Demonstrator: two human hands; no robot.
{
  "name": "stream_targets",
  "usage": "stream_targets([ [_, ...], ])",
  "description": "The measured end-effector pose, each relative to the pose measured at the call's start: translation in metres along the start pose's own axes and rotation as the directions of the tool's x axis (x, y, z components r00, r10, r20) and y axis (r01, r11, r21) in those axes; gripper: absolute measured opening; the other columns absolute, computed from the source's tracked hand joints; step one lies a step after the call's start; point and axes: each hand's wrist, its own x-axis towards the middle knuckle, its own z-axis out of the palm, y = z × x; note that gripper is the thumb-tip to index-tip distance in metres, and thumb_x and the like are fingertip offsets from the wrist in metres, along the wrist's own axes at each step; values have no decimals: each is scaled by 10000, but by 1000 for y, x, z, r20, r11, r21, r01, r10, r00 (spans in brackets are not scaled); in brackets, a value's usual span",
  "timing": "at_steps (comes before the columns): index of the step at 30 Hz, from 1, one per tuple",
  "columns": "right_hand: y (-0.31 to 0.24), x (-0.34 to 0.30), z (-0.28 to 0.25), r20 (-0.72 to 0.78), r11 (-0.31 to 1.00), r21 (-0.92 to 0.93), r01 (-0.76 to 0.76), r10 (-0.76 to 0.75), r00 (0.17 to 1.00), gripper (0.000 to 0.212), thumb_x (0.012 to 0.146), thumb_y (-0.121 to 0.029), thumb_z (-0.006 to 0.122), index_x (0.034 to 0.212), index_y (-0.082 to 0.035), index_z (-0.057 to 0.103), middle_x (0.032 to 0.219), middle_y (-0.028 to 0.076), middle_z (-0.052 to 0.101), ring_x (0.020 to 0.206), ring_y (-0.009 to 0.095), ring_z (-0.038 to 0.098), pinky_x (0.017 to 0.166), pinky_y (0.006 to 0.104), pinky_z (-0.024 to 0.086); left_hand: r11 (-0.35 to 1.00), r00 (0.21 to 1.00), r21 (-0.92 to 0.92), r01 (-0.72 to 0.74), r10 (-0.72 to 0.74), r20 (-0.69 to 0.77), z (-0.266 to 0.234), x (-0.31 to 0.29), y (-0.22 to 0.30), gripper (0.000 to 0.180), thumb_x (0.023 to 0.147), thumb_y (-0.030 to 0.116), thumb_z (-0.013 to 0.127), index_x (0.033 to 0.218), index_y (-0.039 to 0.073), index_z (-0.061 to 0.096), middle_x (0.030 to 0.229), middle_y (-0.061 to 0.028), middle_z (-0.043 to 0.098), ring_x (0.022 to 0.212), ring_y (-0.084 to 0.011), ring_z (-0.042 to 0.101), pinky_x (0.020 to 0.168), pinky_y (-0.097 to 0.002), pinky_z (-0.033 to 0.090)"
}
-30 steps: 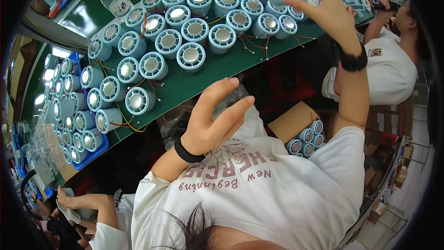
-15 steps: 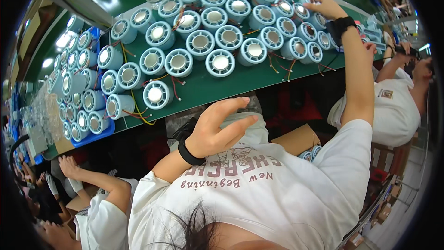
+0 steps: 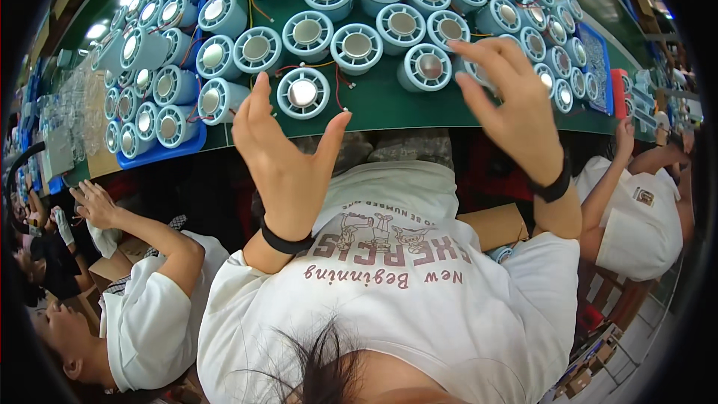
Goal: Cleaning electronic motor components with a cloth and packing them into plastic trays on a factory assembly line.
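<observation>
Many light-blue round housings with slotted rims and silver discs in the middle stand on the green table (image 3: 381, 108), thin coloured wires trailing from several. My left hand (image 3: 288, 172) is open, thumb and fingers apart and empty, just below and left of the nearest housing (image 3: 303, 93). My right hand (image 3: 516, 108) reaches over the front edge of the group with thumb and forefinger spread. It partly covers one light-blue housing (image 3: 479, 73), and another housing (image 3: 426, 67) stands just left of its thumb. Any contact between the right fingers and the covered housing is hidden.
At left, a blue tray (image 3: 168, 145) holds stacked light-blue housings, with clear plastic pieces (image 3: 67, 116) beyond it. Another blue tray (image 3: 598, 60) and a red object (image 3: 619, 93) lie at right. Co-workers sit on both sides. A cardboard box (image 3: 493, 226) is below the table edge.
My right hand has come back from the far right of the housings toward the front edge. My left hand has risen toward the table, fingers now pointing up. The view has shifted too.
</observation>
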Motion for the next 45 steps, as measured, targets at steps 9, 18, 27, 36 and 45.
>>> stream_targets([
  [9,-37,-22,31,189,838,532,-120,20,982,399,813,130,485,1172,-30,551,1121,151,542,984,303,550,841,338,451,996,996,-78,38,-32,81,27,-19,-36,768,698,176,832,1314,-35,425,1132,-205,543,1010,-356,554,864,-430,460],
  [18,-51,-15,61,89,939,301,168,-203,975,611,681,-12,753,1249,-52,531,1243,105,542,1021,275,541,859,337,443,285,774,-719,633,-231,590,-27,-11,-13,898,697,192,854,1397,-24,336,1258,-153,526,1147,-218,538,956,-369,464],
  [27,-43,-17,48,24,882,451,137,-166,986,800,500,-202,903,1215,-58,572,1198,88,546,1000,256,537,818,328,464,-97,769,-767,635,178,614,-19,-13,-7,977,667,123,862,1453,55,287,1336,-128,467,1147,-219,550,983,-340,460],
  [36,-45,-22,36,-45,911,372,176,-172,984,910,409,-327,947,1178,-25,565,1135,103,515,1027,215,553,841,298,468,538,826,-758,369,185,533,6,-18,-9,857,636,-64,780,1397,62,405,1326,-106,486,1066,-208,599,943,-316,502],
  [45,-35,-27,39,5,805,593,0,-3,1000,760,500,-166,892,1191,-80,590,1175,65,566,1049,227,509,756,301,489,565,872,-815,130,326,365,-11,-5,-12,954,629,-10,841,1429,-3,321,1298,-238,513,1162,-276,558,855,-315,501],
])
